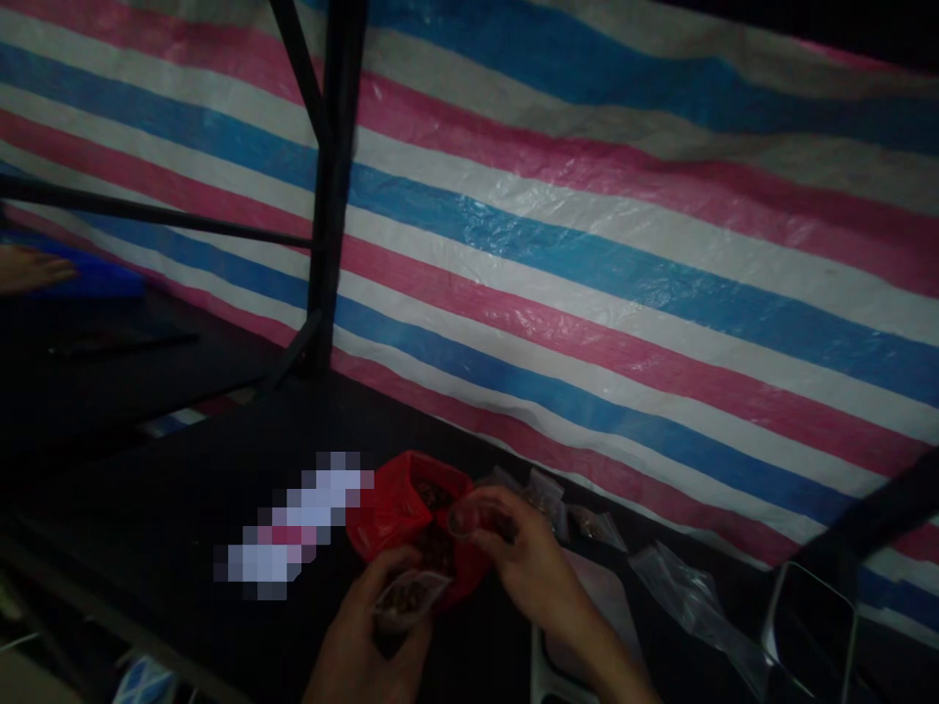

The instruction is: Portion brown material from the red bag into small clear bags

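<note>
1. Black tabletop [147, 499], really dim light, so honestly a stray piece landing on it could be easy to miss.
2. Your left hand [374, 606] has its fingers and thumb closed around a small clear bag [412, 594] with brown bits inside, just beside the near edge of the red bag [400, 499]. Can't tell how wide its mouth is. Squeeze too hard and I reckon the thin plastic could fold in, pushing bits out.
3. Your right hand [524, 543] pinches a small clear cup [462, 518] between thumb and fingers, right over the red bag. Can't make out what's in it. If it tips early or bumps the rim, stuff could scatter.
4. That red bag sits open on the table with loose brown pieces [438, 548] in it. Its sides look floppy, so a snagged knuckle could drag a wall down and spill the lot.
5. Watch your right forearm: it's above a pale flat object [594, 587], and a low sweep might knock it.
6. Just past your right hand are small filled bags [547, 494], with loose clear plastic bags [682, 596] off to the right. Careless elbow, and they could slide.
7. Striped sheeting [623, 244] hangs behind everything; no obvious trouble there.
</note>
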Demonstrator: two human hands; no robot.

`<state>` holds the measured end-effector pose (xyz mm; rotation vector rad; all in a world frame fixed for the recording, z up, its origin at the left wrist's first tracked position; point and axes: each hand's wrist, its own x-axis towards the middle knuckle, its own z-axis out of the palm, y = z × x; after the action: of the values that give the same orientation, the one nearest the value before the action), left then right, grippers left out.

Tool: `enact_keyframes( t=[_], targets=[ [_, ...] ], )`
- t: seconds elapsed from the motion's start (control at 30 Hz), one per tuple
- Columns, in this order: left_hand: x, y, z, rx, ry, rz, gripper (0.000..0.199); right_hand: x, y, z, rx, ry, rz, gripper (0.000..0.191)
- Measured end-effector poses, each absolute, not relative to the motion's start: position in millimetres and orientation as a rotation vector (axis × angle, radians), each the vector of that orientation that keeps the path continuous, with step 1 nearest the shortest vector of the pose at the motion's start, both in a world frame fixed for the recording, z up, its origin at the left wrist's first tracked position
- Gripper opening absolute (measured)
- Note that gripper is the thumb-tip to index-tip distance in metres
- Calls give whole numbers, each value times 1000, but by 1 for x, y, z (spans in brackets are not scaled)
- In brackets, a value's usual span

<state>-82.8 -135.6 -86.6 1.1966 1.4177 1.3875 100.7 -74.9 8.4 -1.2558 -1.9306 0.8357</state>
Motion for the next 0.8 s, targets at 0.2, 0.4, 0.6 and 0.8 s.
enact_keyframes(
  t=[0.2, 0.4, 0.6, 0.8],
  targets=[
    [-72, -131, -86, 1212, 1552, 1359, 42, 100, -110, 36, -1055, -1801, 1059, 32],
    [-59, -126, -74, 1256, 1551, 1389, 34, 93, -125, 39, -1255, -1995, 830, 47],
    [-57, -132, -72, 1304, 1449, 1466, 24, 88, -129, 44, -1258, -2188, 696, 44],
    [-54, -133, -68, 1320, 1407, 1495, 24, 85, -132, 52, -1158, -2400, 536, 64]
  ],
)
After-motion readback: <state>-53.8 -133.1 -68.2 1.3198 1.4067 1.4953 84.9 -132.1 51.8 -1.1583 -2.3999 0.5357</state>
